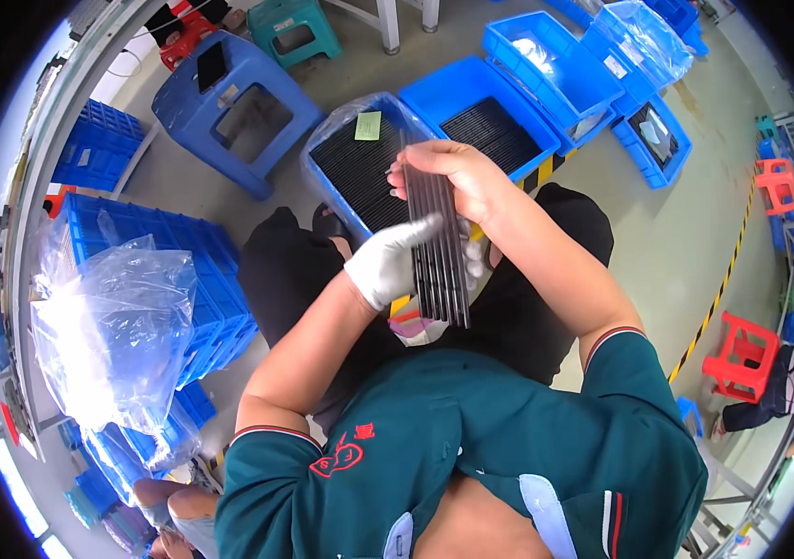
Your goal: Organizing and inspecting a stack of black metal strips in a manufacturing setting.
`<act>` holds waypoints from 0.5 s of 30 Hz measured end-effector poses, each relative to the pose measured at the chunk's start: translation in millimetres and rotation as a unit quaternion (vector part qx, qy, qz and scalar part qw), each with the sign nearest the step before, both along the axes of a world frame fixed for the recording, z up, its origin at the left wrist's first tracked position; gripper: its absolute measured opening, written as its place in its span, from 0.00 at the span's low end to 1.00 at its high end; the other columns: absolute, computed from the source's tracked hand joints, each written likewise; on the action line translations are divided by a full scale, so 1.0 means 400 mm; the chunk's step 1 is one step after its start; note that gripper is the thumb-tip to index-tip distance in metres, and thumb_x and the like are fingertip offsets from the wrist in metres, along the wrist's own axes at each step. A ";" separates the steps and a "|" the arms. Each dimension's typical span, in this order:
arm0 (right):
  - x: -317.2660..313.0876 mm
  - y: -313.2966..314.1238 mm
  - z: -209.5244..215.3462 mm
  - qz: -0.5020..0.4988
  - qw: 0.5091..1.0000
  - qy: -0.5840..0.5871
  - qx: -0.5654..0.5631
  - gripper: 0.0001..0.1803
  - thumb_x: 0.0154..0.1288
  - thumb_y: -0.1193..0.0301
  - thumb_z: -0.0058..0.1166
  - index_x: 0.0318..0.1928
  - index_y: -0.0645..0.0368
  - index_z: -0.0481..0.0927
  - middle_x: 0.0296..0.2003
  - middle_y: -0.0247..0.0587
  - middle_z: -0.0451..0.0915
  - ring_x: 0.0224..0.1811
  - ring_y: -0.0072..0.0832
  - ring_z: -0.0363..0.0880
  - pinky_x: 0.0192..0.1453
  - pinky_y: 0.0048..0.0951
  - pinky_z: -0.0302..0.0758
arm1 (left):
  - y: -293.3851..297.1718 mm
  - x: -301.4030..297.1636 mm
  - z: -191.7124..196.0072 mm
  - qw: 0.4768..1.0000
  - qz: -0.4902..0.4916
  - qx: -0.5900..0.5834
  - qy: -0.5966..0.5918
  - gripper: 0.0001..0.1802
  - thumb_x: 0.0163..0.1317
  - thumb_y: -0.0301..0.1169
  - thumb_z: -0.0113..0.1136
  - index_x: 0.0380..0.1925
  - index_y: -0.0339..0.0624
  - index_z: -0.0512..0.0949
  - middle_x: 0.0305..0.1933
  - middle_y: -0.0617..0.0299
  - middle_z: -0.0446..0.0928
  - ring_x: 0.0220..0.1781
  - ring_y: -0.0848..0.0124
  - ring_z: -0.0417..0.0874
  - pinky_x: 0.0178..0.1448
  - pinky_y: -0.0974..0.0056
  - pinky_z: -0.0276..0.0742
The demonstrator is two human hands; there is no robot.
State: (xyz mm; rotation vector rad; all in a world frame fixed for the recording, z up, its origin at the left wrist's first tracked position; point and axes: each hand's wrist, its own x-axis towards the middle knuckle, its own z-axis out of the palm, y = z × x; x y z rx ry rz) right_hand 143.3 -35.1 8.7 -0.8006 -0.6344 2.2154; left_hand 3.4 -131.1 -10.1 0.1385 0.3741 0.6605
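A bundle of several long, thin dark rods point(434, 256) stands out in front of my body, over my lap. My left hand point(383, 265), in a white glove, is wrapped round the bundle's lower half, thumb across the front and gloved fingertips showing at the right side. Bare, my right hand point(472, 182) closes round the far end; some of its fingers are hidden behind the rods. Just beyond lies a blue bin point(346, 216) with a clear liner, full of similar dark rods point(350, 172), with a pale green paper slip point(368, 126) on top.
Another blue bin point(434, 82) with dark rods adjoins it on the right. Past it are stacked blue crates point(555, 70). A blue stool point(183, 98) carries a black phone point(212, 66). At left, clear plastic bags point(117, 326) drape over stacked crates point(150, 224). A red stool point(742, 359) stands at right.
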 end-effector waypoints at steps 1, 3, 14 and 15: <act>-0.003 0.008 0.000 -0.006 1.000 -0.012 -0.010 0.12 0.64 0.72 0.61 0.42 0.69 0.80 0.41 0.54 0.82 0.44 0.43 0.84 0.53 0.45 0.82 | 0.023 -0.012 0.006 0.999 -0.033 0.015 -0.026 0.29 0.68 0.45 0.52 0.55 0.28 0.70 0.50 0.42 0.78 0.52 0.48 0.80 0.61 0.45 0.73; -0.007 0.024 0.007 -0.009 1.000 -0.022 -0.002 0.12 0.64 0.72 0.61 0.42 0.69 0.80 0.41 0.54 0.82 0.45 0.44 0.84 0.53 0.45 0.82 | 0.056 -0.014 -0.003 0.999 -0.042 0.022 -0.004 0.27 0.68 0.45 0.53 0.52 0.27 0.72 0.49 0.43 0.79 0.51 0.49 0.81 0.59 0.46 0.74; 0.020 0.174 0.074 0.021 0.985 -0.009 0.170 0.09 0.65 0.68 0.61 0.44 0.57 0.84 0.47 0.42 0.84 0.52 0.34 0.82 0.54 0.37 0.80 | 0.128 -0.042 0.058 0.996 0.007 0.055 0.072 0.18 0.62 0.30 0.62 0.51 0.37 0.73 0.48 0.49 0.79 0.49 0.51 0.82 0.54 0.47 0.80; 0.020 0.196 0.075 0.015 0.978 -0.013 0.206 0.09 0.66 0.67 0.60 0.44 0.56 0.84 0.49 0.43 0.83 0.54 0.34 0.81 0.56 0.37 0.78 | 0.129 -0.045 0.053 0.995 0.012 0.060 0.074 0.19 0.62 0.30 0.63 0.51 0.37 0.73 0.48 0.48 0.79 0.49 0.51 0.82 0.54 0.46 0.80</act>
